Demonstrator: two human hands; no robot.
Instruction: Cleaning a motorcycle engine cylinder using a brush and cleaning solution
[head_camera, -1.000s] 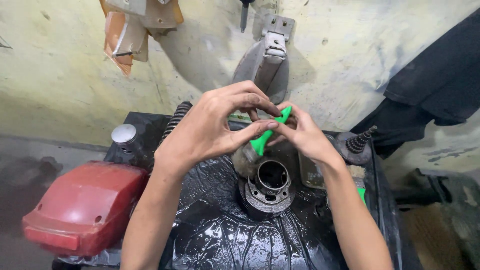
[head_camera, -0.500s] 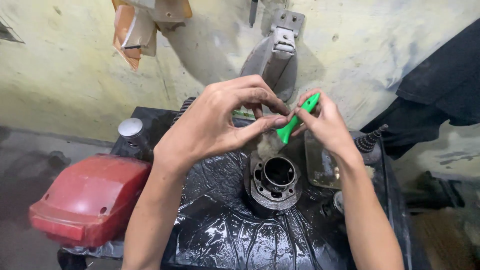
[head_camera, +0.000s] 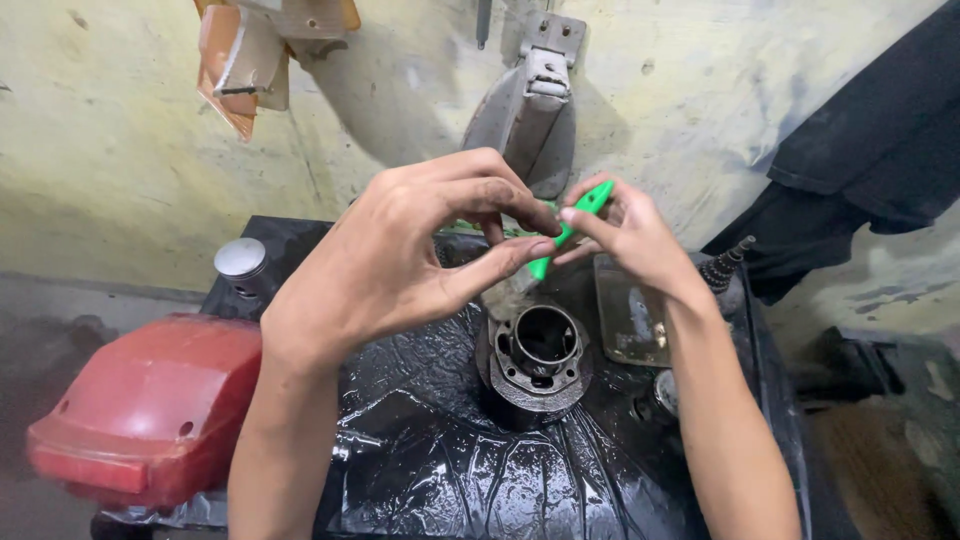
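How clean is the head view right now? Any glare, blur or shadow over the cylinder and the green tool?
Head view: bright glare streaks on the wet black plastic sheet; engine cylinder sharp, its bore dark; green tool sharp between left hand and right hand; soft shadow on the wall; frame edges bend slightly.

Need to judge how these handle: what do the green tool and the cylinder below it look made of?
Green tool: seemingly plastic, bright even colour, smooth matte.
Cylinder: likely cast metal, dark grey, dull and grimy, with a smoother bore.
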